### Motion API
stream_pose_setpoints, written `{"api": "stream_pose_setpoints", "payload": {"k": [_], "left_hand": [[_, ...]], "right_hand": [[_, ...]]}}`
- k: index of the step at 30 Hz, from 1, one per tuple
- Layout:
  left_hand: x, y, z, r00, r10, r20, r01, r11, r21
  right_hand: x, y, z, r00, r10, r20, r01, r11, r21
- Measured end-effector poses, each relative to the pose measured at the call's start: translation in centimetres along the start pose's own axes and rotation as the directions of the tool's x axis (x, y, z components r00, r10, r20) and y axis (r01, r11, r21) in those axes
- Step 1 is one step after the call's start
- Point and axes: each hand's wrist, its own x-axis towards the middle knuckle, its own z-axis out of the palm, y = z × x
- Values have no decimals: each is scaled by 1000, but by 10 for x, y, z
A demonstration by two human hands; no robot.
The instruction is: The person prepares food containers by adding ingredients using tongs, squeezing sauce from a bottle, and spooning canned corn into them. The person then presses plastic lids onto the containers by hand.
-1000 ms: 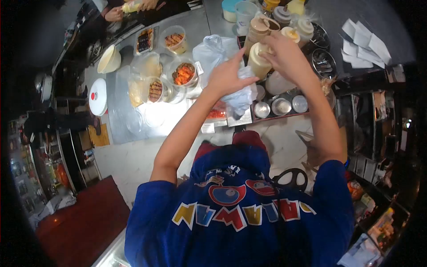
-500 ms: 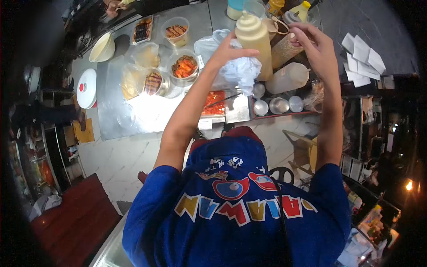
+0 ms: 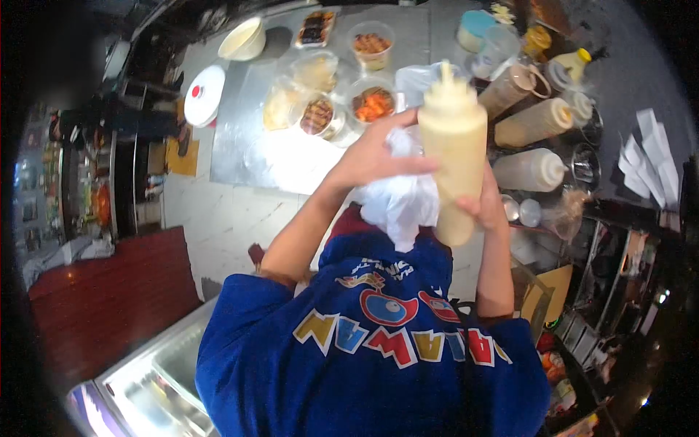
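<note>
A tall squeeze bottle (image 3: 453,138) of pale yellow sauce stands nearly upright in front of my chest, nozzle up. My left hand (image 3: 375,160) grips its left side, thumb across the front and fingertips behind it. A crumpled white cloth or thin plastic (image 3: 403,200) hangs below that hand and against the bottle; exactly how it is held is hidden. On the lower right side of the bottle, my right hand (image 3: 486,204) is closed round it, thumb on the front.
More squeeze bottles (image 3: 535,122) lie tilted to the right, near white papers (image 3: 648,164). On the metal counter (image 3: 233,146) stand a bowl of orange-red food (image 3: 373,104), a bowl of grilled meat (image 3: 317,116), a cream bowl (image 3: 242,40) and a white lid (image 3: 204,96).
The squeeze bottle has come off the counter area towards my chest, with the white material. My right hand has dropped from beside the other bottles to the bottle's lower side. The view has shifted.
</note>
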Motion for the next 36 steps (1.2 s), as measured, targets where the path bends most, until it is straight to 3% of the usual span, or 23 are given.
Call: {"api": "stream_pose_setpoints", "payload": {"k": [1,2,4,5,6,8,9,12,13,16,19,22,23,26,29,33,36], "left_hand": [[-24,-8,0,993,-49,-106,36,991,-125],[-44,-9,-3,986,-130,-103,87,934,-347],[-95,-52,-25,942,-328,66,320,824,-468],[-116,-63,-34,929,-358,93,354,789,-502],[-136,-74,-40,914,-384,129,390,750,-534],[-169,-93,-45,907,-395,148,397,681,-615],[-185,-105,-51,903,-400,159,400,642,-654],[-232,-163,-91,779,-458,429,627,574,-526],[-254,-197,-95,784,-462,415,621,603,-501],[-306,-259,-131,684,-554,475,728,473,-496],[-383,-334,-139,672,-681,291,602,275,-750],[-432,-377,-145,501,-783,369,673,84,-735],[-468,-427,-133,422,-815,396,740,57,-671],[-482,-445,-121,475,-814,334,653,72,-754],[-473,-448,-115,545,-781,304,589,99,-802],[-453,-456,-109,609,-739,287,546,128,-828],[-446,-460,-111,589,-747,308,559,102,-823]], "right_hand": [[-10,3,1,998,59,23,-58,998,-21],[-19,3,1,993,115,-2,-115,992,-57],[-27,1,-2,975,205,-81,-215,967,-136],[-26,4,-9,979,180,-93,-197,956,-219],[-20,-6,-9,963,253,-91,-268,891,-367],[3,-39,-6,908,397,-132,-387,676,-627],[16,-43,1,924,371,-97,-338,667,-664],[64,-64,28,913,404,-54,-324,638,-698],[76,-66,34,903,426,-60,-326,585,-743],[107,-69,52,869,489,-78,-331,455,-827],[130,-64,64,851,514,-104,-343,395,-853],[153,-73,84,774,606,-184,-386,222,-895],[160,-75,89,761,631,-150,-350,204,-914],[179,-77,95,748,644,-159,-297,110,-948],[193,-74,103,772,620,-141,-266,113,-957],[210,-66,120,700,700,-144,-257,58,-965],[221,-71,137,650,739,-178,-281,16,-960]]}}
